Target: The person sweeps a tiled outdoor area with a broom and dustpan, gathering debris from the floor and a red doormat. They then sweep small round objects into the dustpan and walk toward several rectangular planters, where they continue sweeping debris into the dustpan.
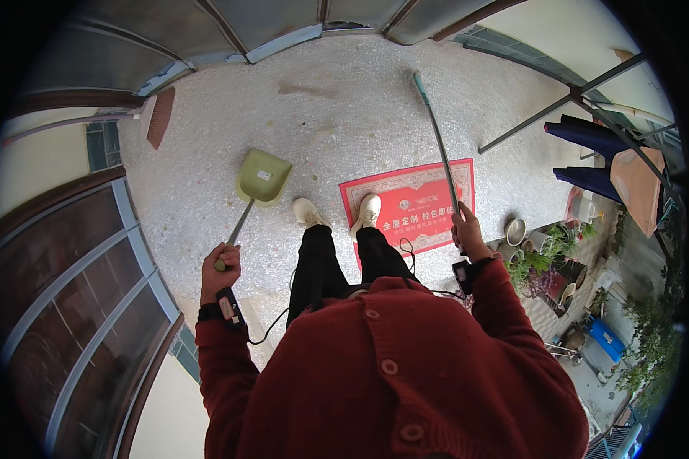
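My left hand (pixel 219 267) is closed around the handle of a green long-handled dustpan (pixel 264 174). Its pan, which bears a small white label, is out on the speckled floor ahead of my left shoe. In my right hand (pixel 468 230) is a long grey pole (pixel 440 137), slanting away over the red doormat. The pole's far end is teal; what kind of tool it is, I cannot tell. My shoes stand between the two tools, the right one on the edge of the red doormat (pixel 407 189), which bears writing.
A broom (pixel 161 119) with brown bristles is by the wall at the left. Glazed doors (pixel 92 287) flank the left side. At the right are a metal rack (pixel 525 124) with dark clothing, potted plants (pixel 537 261), a metal pot (pixel 515 230) and a floor edge.
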Demonstrator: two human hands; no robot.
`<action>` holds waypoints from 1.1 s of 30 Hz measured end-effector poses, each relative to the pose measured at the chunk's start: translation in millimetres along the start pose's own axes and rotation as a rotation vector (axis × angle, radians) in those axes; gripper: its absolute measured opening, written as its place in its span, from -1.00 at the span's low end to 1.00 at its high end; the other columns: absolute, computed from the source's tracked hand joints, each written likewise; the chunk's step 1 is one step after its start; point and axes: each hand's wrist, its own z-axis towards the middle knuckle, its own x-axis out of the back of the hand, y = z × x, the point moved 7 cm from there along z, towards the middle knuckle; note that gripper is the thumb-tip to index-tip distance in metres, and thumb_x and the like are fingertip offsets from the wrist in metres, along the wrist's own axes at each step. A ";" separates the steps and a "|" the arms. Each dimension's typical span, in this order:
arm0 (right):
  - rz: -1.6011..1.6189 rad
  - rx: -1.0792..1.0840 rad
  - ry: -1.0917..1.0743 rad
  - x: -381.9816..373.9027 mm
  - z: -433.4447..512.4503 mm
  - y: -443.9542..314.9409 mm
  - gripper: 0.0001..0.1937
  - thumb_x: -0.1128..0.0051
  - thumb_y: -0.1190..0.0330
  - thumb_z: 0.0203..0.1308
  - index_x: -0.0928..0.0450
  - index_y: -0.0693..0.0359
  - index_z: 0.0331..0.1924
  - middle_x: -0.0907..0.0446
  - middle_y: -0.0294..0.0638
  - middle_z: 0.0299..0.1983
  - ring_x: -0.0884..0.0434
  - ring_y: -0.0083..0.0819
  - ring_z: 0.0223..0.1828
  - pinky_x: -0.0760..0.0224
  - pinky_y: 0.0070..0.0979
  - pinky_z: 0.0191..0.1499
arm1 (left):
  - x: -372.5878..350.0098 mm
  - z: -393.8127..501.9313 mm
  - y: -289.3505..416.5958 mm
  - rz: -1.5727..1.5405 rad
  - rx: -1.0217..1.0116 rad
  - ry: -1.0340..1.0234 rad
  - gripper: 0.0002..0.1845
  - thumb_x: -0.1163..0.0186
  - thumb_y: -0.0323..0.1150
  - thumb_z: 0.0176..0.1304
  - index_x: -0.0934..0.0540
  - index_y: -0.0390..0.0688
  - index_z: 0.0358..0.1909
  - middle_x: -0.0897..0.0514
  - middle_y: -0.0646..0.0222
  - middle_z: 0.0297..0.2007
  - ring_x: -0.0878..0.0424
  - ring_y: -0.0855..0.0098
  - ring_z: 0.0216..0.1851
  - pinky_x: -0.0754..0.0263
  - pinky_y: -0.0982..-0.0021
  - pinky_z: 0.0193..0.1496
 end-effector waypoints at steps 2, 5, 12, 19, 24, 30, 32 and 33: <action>0.119 -0.077 0.020 14.9 7.4 10.5 -0.39 0.09 0.40 0.21 0.01 0.06 0.35 -0.26 -0.38 -0.71 -0.23 -0.63 -0.80 -0.06 -0.60 -0.80 | -7.1 4.5 -3.5 0.017 -0.022 -0.001 -0.67 0.04 -0.41 0.27 -0.19 -0.45 -0.05 -0.35 0.48 -0.53 -0.35 0.60 -0.60 -0.30 0.56 -0.57; 0.319 -0.168 -0.046 19.3 2.2 26.2 -0.36 0.10 0.42 0.20 0.06 0.06 0.36 -0.25 -0.37 -0.70 -0.24 -0.61 -0.79 -0.08 -0.59 -0.80 | -17.7 9.4 -9.1 0.035 -0.019 -0.013 -0.60 0.03 -0.42 0.26 -0.15 -0.49 0.00 -0.33 0.49 -0.57 -0.33 0.60 -0.61 -0.26 0.57 -0.58; 0.198 -0.155 -0.355 -36.6 -53.0 29.4 -0.33 0.10 0.46 0.18 0.11 0.10 0.37 -0.25 -0.37 -0.68 -0.22 -0.61 -0.79 -0.11 -0.63 -0.78 | -39.1 38.8 -9.0 0.133 -0.077 0.038 -0.54 0.02 -0.43 0.25 -0.10 -0.52 0.06 -0.32 0.49 -0.58 -0.32 0.60 -0.62 -0.24 0.57 -0.59; 0.235 -0.123 -0.509 -59.3 -64.6 -6.8 -0.39 0.08 0.42 0.21 0.01 0.20 0.34 -0.20 -0.41 -0.69 -0.17 -0.66 -0.77 -0.01 -0.68 -0.77 | -58.0 52.0 8.0 0.211 -0.126 0.079 -0.34 0.01 -0.44 0.25 0.12 -0.53 0.22 -0.30 0.48 -0.58 -0.32 0.60 -0.63 -0.26 0.59 -0.59; 0.099 0.101 -0.419 -40.5 -35.2 -34.8 -0.45 0.10 0.43 0.26 -0.06 0.13 0.33 -0.24 -0.42 -0.75 -0.15 -0.69 -0.83 0.01 -0.67 -0.79 | -64.0 53.7 14.5 0.208 -0.127 0.097 -0.43 0.00 -0.42 0.25 0.00 -0.51 0.15 -0.31 0.48 -0.58 -0.33 0.61 -0.63 -0.26 0.60 -0.58; 0.003 0.155 -0.132 -43.8 42.5 -74.8 -0.41 0.09 0.42 0.20 -0.03 0.19 0.33 -0.27 -0.39 -0.71 -0.21 -0.65 -0.77 -0.07 -0.62 -0.75 | -65.4 64.8 4.1 0.209 -0.056 0.069 -0.82 0.03 -0.39 0.24 -0.30 -0.19 -0.51 -0.31 0.50 -0.66 -0.30 0.61 -0.65 -0.24 0.62 -0.59; 0.054 0.108 -0.103 -53.9 64.3 -81.9 -0.38 0.11 0.45 0.18 0.03 0.20 0.34 -0.26 -0.39 -0.70 -0.24 -0.63 -0.75 -0.11 -0.60 -0.73 | -65.0 66.3 5.6 0.274 -0.101 0.068 -0.82 0.03 -0.40 0.23 -0.30 -0.18 -0.52 -0.31 0.50 -0.66 -0.30 0.61 -0.65 -0.24 0.62 -0.59; 0.035 0.070 -0.144 -63.8 67.9 -78.6 -0.36 0.12 0.45 0.18 0.06 0.20 0.35 -0.27 -0.37 -0.68 -0.25 -0.61 -0.75 -0.15 -0.58 -0.71 | -63.5 66.1 4.2 0.227 -0.095 0.073 -0.82 0.03 -0.40 0.23 -0.30 -0.18 -0.52 -0.31 0.50 -0.66 -0.31 0.61 -0.65 -0.24 0.62 -0.59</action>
